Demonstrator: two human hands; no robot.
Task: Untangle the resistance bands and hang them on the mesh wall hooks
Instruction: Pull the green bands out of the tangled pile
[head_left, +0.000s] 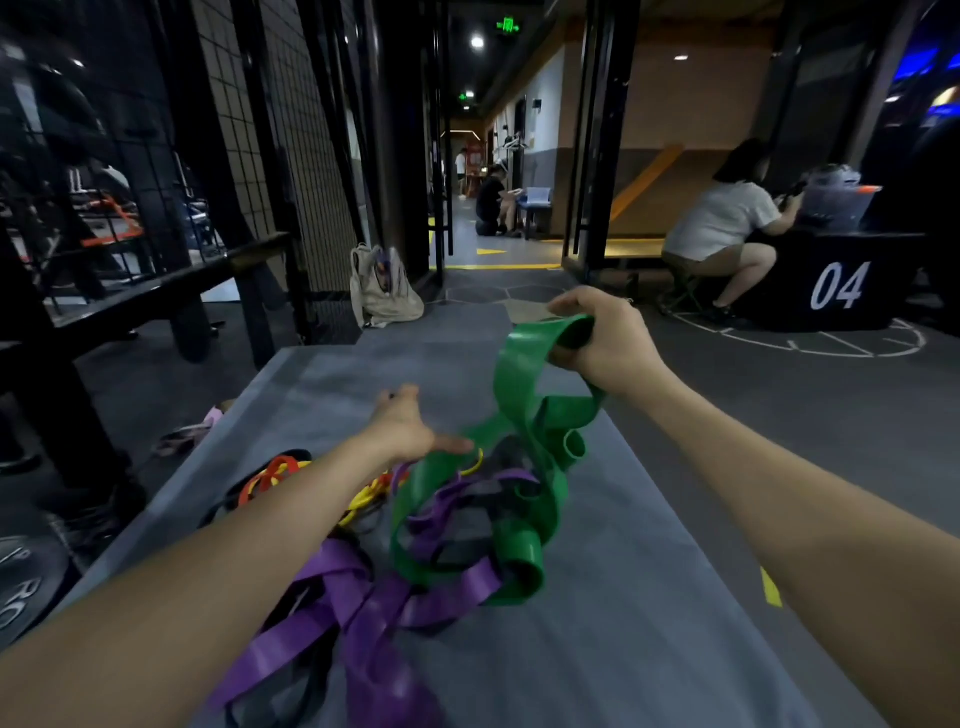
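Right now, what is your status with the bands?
Right hand grips green band, lifted. Left hand open over pile. Purple band tangled with green.

glossy rubbery green band (524, 395); matt grey mat (623, 597).

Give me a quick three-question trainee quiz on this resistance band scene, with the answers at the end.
1. True or false: the right hand grips the green band and lifts one end of it above the mat.
2. Multiple choice: which band lies nearest the camera? A) orange B) purple C) yellow
3. Fill in: the left hand reaches with its fingers spread over the ___ of bands.

Key:
1. True.
2. B, the purple band; the orange band and yellow band lie farther back.
3. Tangle, or pile.
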